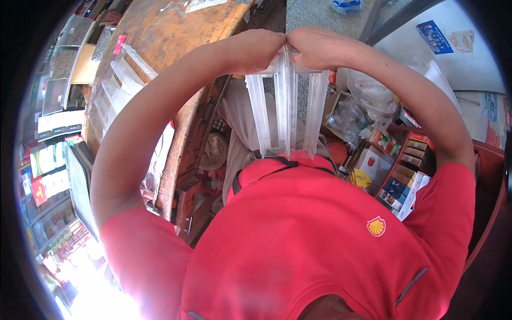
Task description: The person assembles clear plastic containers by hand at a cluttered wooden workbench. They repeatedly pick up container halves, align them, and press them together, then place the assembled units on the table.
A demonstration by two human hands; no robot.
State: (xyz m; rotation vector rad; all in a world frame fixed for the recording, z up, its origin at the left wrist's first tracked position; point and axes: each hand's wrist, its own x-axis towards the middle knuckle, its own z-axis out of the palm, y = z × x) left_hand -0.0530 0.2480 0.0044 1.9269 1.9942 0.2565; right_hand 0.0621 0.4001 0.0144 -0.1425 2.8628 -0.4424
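A clear plastic rack (286, 106) with several long upright walls stands against my lap, its near end touching my red shirt. At its far end my left hand (262, 50) is closed with the fingers curled down over the edge. Right beside it, almost touching, my right hand (316, 49) grips the same end, also closed. Most fingertips of both hands are hidden from above. A similar clear plastic rack (121, 80) lies on the wooden table to the left, partly behind my left forearm.
The worn wooden table (176, 34) stretches along the left, with a small red tag (120, 44) by the second rack. Small boxes (410, 160) fill a red-edged case at the right. Clear plastic bags (349, 120) sit near my right forearm. Shelved packs (53, 181) line the far left.
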